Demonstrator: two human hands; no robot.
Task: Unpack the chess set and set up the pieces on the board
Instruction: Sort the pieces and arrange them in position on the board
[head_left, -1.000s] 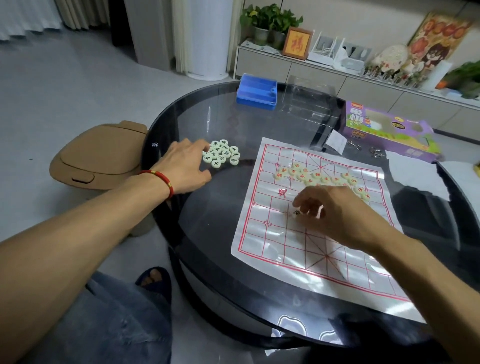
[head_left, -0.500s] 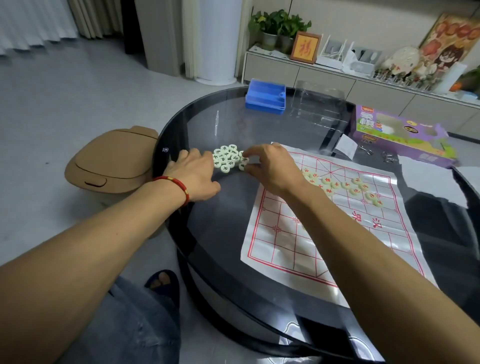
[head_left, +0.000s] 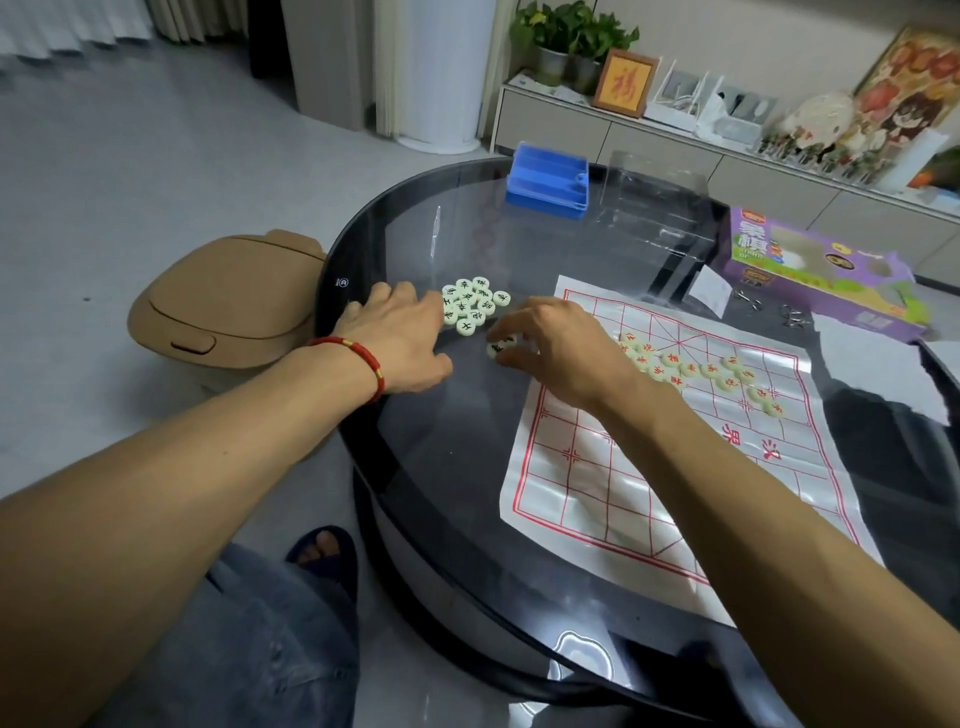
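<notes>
Pinching what looks like two black-marked pieces (head_left: 500, 345) just off the board's (head_left: 613, 499) near-left edge, the right hand (head_left: 558, 348) curls round them. Left hand (head_left: 400, 338) rests flat beside the pile (head_left: 471, 305). Board's long axis runs away rightward.

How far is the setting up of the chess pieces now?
Done: the board lies unrolled on the table, and the red pieces sit in a loose cluster on its far half, not clearly on their points. In hand: the right hand pinches black pieces beside the board, while the left hand rests by the black pile. Left: all black pieces, none on the board yet.
</notes>
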